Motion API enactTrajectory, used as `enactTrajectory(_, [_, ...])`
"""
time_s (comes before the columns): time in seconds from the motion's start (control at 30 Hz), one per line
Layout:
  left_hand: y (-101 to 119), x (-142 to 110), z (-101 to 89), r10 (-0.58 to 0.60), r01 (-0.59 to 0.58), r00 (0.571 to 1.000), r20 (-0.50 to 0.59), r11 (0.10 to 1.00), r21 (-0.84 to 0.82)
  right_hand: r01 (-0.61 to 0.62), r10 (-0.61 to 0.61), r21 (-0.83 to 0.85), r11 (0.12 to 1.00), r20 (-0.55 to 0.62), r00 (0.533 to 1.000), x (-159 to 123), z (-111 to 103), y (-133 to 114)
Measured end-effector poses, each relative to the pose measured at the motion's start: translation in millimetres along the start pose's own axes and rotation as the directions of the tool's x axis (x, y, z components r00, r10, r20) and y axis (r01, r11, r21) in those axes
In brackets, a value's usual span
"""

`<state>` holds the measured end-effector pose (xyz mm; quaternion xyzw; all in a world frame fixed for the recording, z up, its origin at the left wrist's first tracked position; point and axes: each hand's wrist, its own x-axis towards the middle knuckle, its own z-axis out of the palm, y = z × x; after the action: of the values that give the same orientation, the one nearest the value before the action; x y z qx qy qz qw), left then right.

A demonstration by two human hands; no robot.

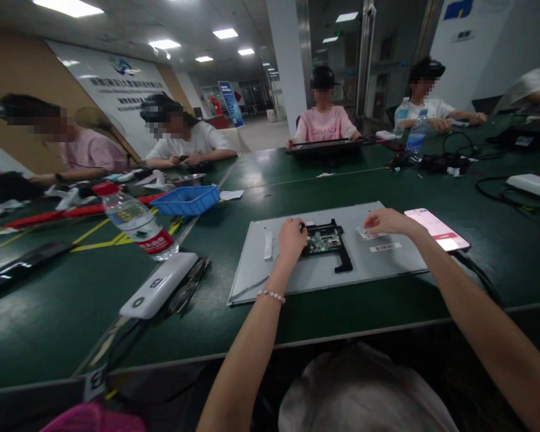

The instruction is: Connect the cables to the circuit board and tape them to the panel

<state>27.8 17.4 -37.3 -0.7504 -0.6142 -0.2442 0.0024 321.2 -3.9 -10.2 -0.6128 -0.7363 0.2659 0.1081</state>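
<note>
A flat grey panel (292, 277) lies on the table in front of me. On its middle sits a black plastic frame (343, 259) around a green circuit board (326, 241). My left hand (291, 239) is closed at the frame's left side, its fingers curled over the black edge and partly hidden. Over the panel's right part, my right hand (389, 222) has its fingers pinched together at a small white label (368, 234). Just below that is a barcode sticker (386, 246). A white strip (268, 246) lies left of my left hand.
Right of the panel lies a lit phone (436, 229) with a cable. To the left are a white power bank (159, 287), glasses (189, 287), a red-capped water bottle (137, 223) and a blue bin (186, 200). Several people sit around the green table (270, 180).
</note>
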Motion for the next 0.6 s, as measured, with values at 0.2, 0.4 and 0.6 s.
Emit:
enactTrajectory(0.2, [0.1,-3.2,-0.9,-0.001,0.002,1.0,-0.027,0.999,0.042,-0.021,0.022,0.004,1.0,-0.071,0.997,2.4,5.9,-0.9])
enactTrajectory(0.4, [2.4,-3.5,-0.5,0.01,-0.01,0.998,-0.063,1.0,0.01,0.032,-0.032,0.063,0.998,-0.01,0.999,13.8,15.4,10.3])
enactTrajectory(0.6, [12.7,-3.3,-5.3,0.217,-0.234,0.968,-0.126,0.961,-0.145,0.03,-0.027,0.121,0.992,-0.026,0.999,12.8,15.0,10.6])
